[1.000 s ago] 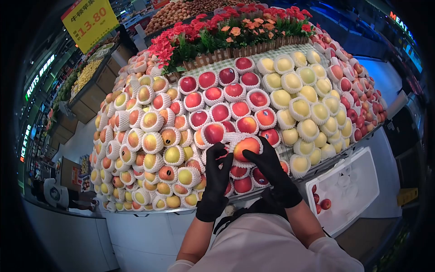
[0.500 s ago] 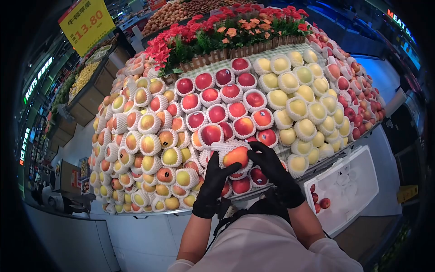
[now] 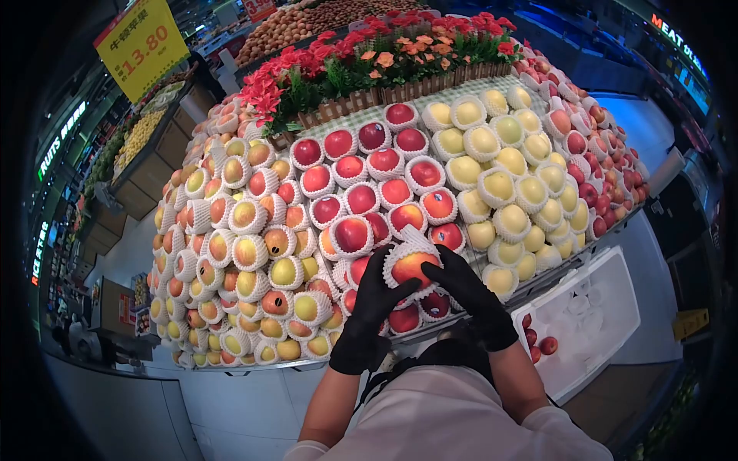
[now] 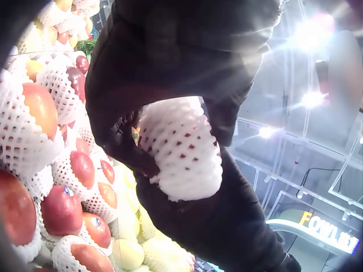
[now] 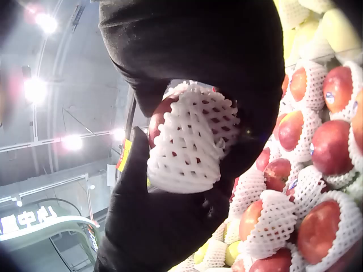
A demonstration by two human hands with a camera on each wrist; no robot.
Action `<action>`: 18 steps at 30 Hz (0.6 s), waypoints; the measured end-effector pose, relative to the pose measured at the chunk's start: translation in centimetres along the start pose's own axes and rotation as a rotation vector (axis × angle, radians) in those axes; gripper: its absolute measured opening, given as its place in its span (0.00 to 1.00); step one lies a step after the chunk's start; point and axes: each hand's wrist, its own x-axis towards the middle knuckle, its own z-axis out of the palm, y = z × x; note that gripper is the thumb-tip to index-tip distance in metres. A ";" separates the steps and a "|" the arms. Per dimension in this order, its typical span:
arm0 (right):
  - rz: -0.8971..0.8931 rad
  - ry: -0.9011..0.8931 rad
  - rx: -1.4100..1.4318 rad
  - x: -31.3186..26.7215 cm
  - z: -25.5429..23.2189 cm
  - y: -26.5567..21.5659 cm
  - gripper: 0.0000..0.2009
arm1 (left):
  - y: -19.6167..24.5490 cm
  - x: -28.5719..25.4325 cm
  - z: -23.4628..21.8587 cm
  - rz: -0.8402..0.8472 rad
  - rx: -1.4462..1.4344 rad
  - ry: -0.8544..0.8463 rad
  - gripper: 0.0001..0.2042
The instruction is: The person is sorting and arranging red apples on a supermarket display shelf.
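Between my two black-gloved hands is a red-orange apple [image 3: 410,269] partly wrapped in a white foam net sleeve [image 3: 407,244]. In the head view my left hand [image 3: 374,300] holds the apple from the left, its thumb along the near side. My right hand [image 3: 463,288] grips from the right, thumb at the front of the fruit. Both wrist views show the netting [image 4: 184,153] covering most of the apple's side, with red skin [image 5: 156,127] exposed at one edge. Directly beyond the hands lie rows of red apples [image 3: 354,235] in foam nets.
Yellow-green apples [image 3: 511,160] lie right of the red rows, mixed red-yellow ones [image 3: 250,247] left. Flowers [image 3: 377,65] behind a small wooden fence line the back. A white foam box [image 3: 592,323] with several loose red apples stands low at the right. A yellow price sign [image 3: 142,48] hangs upper left.
The left thumb has come onto the apple's near side, and the right thumb has shifted to its right edge. The foam sleeve now surrounds more of the fruit. The head view has shifted slightly.
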 end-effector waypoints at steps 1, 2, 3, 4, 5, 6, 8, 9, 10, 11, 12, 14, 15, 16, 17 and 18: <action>0.015 0.014 0.032 0.1 0.0 0.2 0.31 | -0.3 0.2 0.1 0.030 -0.022 0.023 0.39; 0.031 0.027 0.064 0.2 0.0 0.7 0.29 | -0.8 0.2 0.2 0.017 -0.034 0.070 0.38; 0.047 0.041 0.096 0.4 0.0 1.4 0.28 | -0.9 0.1 0.3 0.020 -0.041 0.060 0.37; 0.039 0.037 0.128 0.7 0.0 2.3 0.26 | -1.0 0.0 0.4 0.022 -0.049 0.051 0.36; 0.031 0.032 0.160 1.1 -0.1 3.3 0.24 | -1.2 -0.1 0.4 0.024 -0.057 0.042 0.35; 0.022 0.029 0.192 1.3 -0.1 3.8 0.22 | -1.5 -0.1 0.3 0.027 -0.026 0.052 0.35; 0.068 0.047 0.154 1.1 0.1 2.5 0.20 | -2.1 0.0 -0.1 0.034 0.036 0.068 0.34; 0.091 0.057 0.135 1.0 0.2 2.0 0.19 | -2.0 0.0 -0.1 0.043 0.039 0.070 0.34; 0.046 0.076 0.129 0.9 0.3 2.2 0.18 | -1.7 -0.1 0.0 0.051 0.041 0.071 0.34; 0.002 0.094 0.123 0.8 0.5 2.4 0.18 | -1.4 -0.2 0.1 0.060 0.043 0.073 0.34; -0.042 0.112 0.116 0.7 0.6 2.6 0.18 | -1.3 -0.2 0.1 0.060 0.030 0.072 0.34; -0.014 0.094 0.124 0.9 0.6 2.7 0.17 | -1.1 -0.2 0.0 0.063 0.004 0.072 0.35; 0.000 0.086 0.128 1.0 0.6 2.7 0.17 | -1.0 -0.2 -0.1 0.058 -0.012 0.080 0.35; 0.002 0.085 0.123 0.9 0.7 2.4 0.17 | -1.0 -0.2 -0.2 0.053 -0.028 0.088 0.35; 0.004 0.085 0.118 0.6 0.9 2.0 0.18 | -1.0 -0.3 -0.2 0.048 -0.044 0.096 0.35; 0.006 0.084 0.113 0.5 1.1 1.6 0.19 | -1.1 -0.3 -0.3 0.056 -0.020 0.101 0.36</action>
